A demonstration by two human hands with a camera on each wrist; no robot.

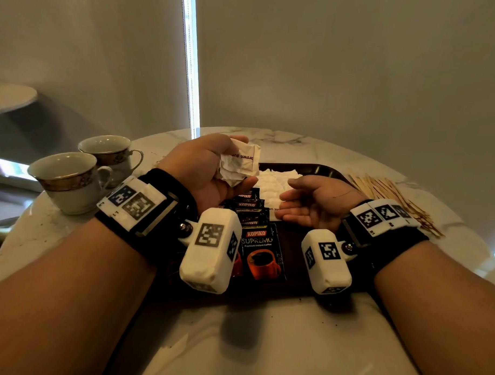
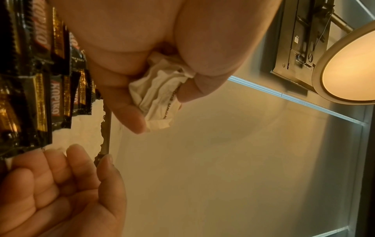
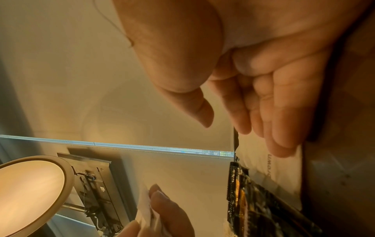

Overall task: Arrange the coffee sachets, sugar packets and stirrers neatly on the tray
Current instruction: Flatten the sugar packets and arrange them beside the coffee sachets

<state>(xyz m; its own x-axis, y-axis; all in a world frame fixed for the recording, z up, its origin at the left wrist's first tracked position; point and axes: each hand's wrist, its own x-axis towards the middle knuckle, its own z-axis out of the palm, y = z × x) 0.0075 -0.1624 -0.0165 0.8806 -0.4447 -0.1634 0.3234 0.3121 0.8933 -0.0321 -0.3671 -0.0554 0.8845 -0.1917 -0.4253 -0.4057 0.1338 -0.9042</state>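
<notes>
My left hand (image 1: 229,171) is raised over the dark tray (image 1: 313,168) and grips a bunch of white brown sugar packets (image 1: 240,163), which show crumpled between thumb and fingers in the left wrist view (image 2: 158,96). My right hand (image 1: 303,202) lies palm up and empty, its fingers (image 3: 280,128) relaxed over the white sugar packets (image 1: 274,180) spread on the tray. A row of black Kopiko coffee sachets (image 1: 261,248) overlaps down the tray's middle. Wooden stirrers (image 1: 392,199) lie in a loose heap on the table right of the tray.
Two gold-banded teacups (image 1: 69,179) (image 1: 110,153) stand at the table's left. The round marble table (image 1: 74,235) ends close behind the tray, with a grey wall beyond. A lit round lamp (image 2: 349,67) hangs overhead.
</notes>
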